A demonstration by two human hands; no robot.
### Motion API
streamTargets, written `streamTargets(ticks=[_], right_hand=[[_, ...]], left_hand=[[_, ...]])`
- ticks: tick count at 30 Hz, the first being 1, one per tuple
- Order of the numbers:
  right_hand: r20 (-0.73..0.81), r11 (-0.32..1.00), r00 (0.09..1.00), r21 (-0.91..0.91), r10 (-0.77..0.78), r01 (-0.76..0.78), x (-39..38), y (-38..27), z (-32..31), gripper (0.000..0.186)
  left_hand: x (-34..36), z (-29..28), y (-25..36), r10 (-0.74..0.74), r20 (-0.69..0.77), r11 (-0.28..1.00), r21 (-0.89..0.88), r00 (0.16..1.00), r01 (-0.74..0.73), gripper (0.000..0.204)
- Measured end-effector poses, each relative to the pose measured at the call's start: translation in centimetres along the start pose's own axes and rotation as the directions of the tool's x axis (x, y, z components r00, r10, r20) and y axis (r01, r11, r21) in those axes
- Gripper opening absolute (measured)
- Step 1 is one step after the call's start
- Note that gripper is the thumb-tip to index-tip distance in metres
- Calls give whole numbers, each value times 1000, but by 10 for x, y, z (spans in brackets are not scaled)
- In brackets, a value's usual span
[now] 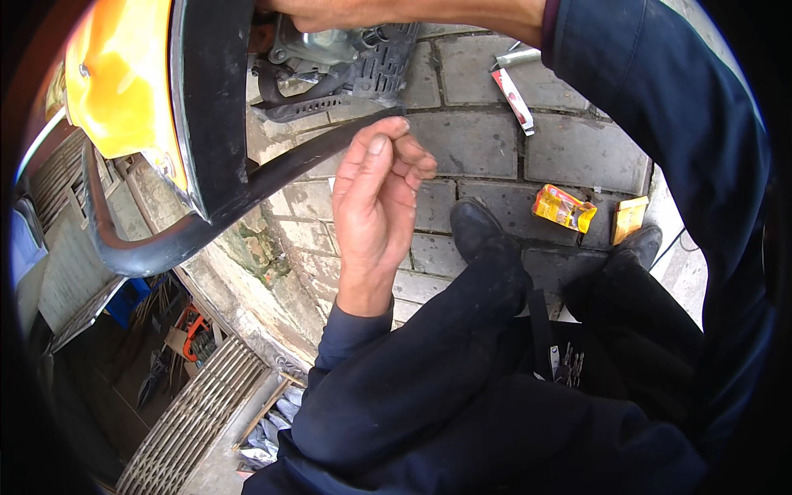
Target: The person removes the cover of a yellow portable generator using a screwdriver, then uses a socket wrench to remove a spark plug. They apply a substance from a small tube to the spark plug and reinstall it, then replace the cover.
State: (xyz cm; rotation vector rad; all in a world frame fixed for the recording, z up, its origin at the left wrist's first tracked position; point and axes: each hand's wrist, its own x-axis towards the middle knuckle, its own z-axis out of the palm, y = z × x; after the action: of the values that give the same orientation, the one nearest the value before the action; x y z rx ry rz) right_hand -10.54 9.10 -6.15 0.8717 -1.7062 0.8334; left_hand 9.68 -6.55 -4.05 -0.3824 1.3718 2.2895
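My left hand (375,206) is raised, palm up, in front of a thick black curved tube (289,169). Its fingers are curled in and the thumb rests against the index finger; anything pinched between them is too small to make out. The tube runs past a machine with a glossy orange-yellow housing (120,78) and a flat black panel (210,99). At the top edge, my right hand (322,12) reaches across to the machine, beside a grey metal engine part (318,45) and a black slotted plastic guard (384,74). Its fingers are out of sight.
On the grey paving (470,148) lie a narrow red-and-white box (514,101), a silver tube (518,58), a yellow-red packet (564,208) and an orange-yellow packet (629,219). Drill bits (571,367) show between my legs. Pliers (153,378) and a metal grating (194,421) are at lower left.
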Motion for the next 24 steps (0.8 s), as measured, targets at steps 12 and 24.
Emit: streamTargets(ticks=[12, 24], right_hand=[[54, 999, 998, 35, 16, -18, 0, 3, -7, 21], [53, 999, 998, 44, -32, 30, 2, 4, -5, 20]], left_hand=[[1, 1, -1, -3, -8, 1000, 5, 1000, 3, 26], [3, 1, -2, -6, -3, 1000, -11, 1000, 6, 25]])
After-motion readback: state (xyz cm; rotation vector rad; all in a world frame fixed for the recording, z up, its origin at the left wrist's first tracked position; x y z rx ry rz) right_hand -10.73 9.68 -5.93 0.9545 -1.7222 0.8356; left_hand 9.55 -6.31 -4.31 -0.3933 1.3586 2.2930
